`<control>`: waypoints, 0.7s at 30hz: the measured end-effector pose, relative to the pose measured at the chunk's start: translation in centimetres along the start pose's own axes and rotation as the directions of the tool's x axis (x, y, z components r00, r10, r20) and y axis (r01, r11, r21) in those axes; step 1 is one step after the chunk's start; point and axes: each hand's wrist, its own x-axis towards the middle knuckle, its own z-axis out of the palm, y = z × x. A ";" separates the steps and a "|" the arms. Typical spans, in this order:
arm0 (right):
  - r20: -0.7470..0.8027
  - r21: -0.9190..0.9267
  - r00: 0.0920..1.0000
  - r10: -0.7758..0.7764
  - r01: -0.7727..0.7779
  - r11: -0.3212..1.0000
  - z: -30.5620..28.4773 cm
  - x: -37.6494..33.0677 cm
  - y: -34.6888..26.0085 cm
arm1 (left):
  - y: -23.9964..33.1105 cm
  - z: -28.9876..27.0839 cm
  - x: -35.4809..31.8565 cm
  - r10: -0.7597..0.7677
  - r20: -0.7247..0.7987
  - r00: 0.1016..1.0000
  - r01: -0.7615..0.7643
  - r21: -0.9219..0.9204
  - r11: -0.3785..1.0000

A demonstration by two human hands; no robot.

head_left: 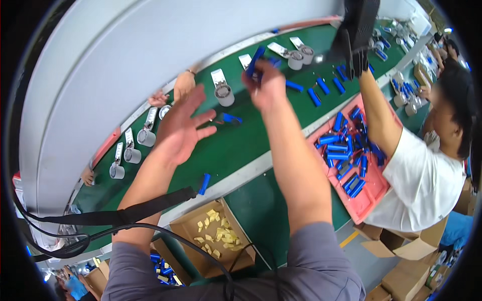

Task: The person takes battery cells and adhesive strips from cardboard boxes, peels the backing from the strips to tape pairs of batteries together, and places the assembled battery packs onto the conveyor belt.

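Over the green conveyor belt (251,135), my left hand (178,130) is open, its fingers spread and slightly blurred, with nothing in it. Just right of its fingertips lies a blue battery pack (232,119) on the belt. My right hand (268,85) reaches farther across and is closed around blue battery packs (256,59); the fingers partly hide them, so I cannot tell exactly how many. Between my hands, toward the far side, stands a clear round cup-like part with a white plate (224,94). Another blue pack (204,184) lies at the belt's near edge.
A pink tray (369,198) full of blue packs stands at right, beside a co-worker in a white shirt (424,175). A cardboard box (183,226) of yellowish pieces sits near me. Other people's hands (185,86) work across the belt. A black strap (125,215) crosses my left forearm.
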 end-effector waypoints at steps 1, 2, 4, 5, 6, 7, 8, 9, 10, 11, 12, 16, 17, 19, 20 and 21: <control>0.046 -0.167 0.992 -0.119 0.126 0.978 1.3 3.4 -2.4 | -0.1 -0.1 0.3 0.017 0.016 1.000 -0.017 -0.012 1.000; -0.010 -0.223 0.973 -0.230 0.222 0.949 4.2 5.6 -3.8 | -0.2 -0.6 0.3 -0.017 -0.045 0.999 0.013 -0.100 0.995; -0.009 -0.291 0.947 -0.321 0.305 0.907 6.7 7.8 -6.0 | -0.4 -1.6 0.1 -0.044 -0.112 0.993 0.022 -0.192 0.981; 0.000 -0.318 0.939 -0.343 0.325 0.891 6.7 7.9 -7.0 | -0.6 -1.9 -0.2 -0.010 -0.183 0.983 0.019 0.051 0.999; 0.012 -0.343 0.935 -0.353 0.335 0.877 6.1 7.6 -7.7 | -1.2 -2.2 -0.3 0.035 -0.242 0.970 0.038 0.288 0.957; 0.025 -0.350 0.940 -0.339 0.326 0.878 5.5 6.9 -7.4 | -1.8 -3.4 -1.2 0.073 -0.168 0.983 0.048 0.620 0.783; 0.032 -0.357 0.945 -0.327 0.316 0.879 4.3 5.9 -7.3 | -3.1 -4.8 -2.0 0.069 -0.074 0.995 0.029 0.861 0.507; 0.040 -0.362 0.952 -0.305 0.298 0.883 3.1 4.5 -6.7 | -5.0 -6.3 -2.6 -0.044 -0.038 0.998 0.052 0.925 0.377; 0.044 -0.355 0.960 -0.276 0.273 0.894 1.9 3.0 -5.9 | -6.9 -7.6 -3.4 -0.162 -0.023 0.986 0.062 0.970 0.235; 0.036 -0.358 0.968 -0.250 0.246 0.901 0.3 1.2 -5.0 | -8.8 -8.2 -3.7 -0.195 0.011 0.981 0.023 0.985 0.170; 0.025 -0.348 0.974 -0.223 0.218 0.912 -1.3 -0.9 -3.7 | -9.8 -8.5 -4.3 -0.228 0.037 0.973 -0.014 0.995 0.101; 0.008 -0.641 0.967 -0.253 0.199 0.741 -5.9 -7.4 1.1 | -9.8 -6.4 -4.2 -0.227 0.033 0.973 -0.044 0.998 -0.045; 0.165 -0.818 0.947 -0.275 0.287 0.499 -7.6 -7.8 2.5 | -10.3 -6.7 -3.9 -0.242 0.072 0.968 -0.078 0.997 -0.017; 0.352 -0.925 0.919 -0.178 0.370 0.083 -8.0 -8.0 5.0 | -11.1 -7.9 -3.8 -0.277 0.073 0.958 -0.069 0.997 0.025; 0.466 -0.884 0.864 -0.188 0.450 -0.125 -6.7 -8.5 6.1 | -11.5 -8.4 -3.6 -0.282 0.102 0.954 -0.087 0.994 0.068; 0.464 -0.886 0.866 -0.187 0.449 -0.117 -6.2 -8.4 7.5 | -11.8 -9.0 -3.8 -0.275 0.104 0.956 -0.079 0.992 0.100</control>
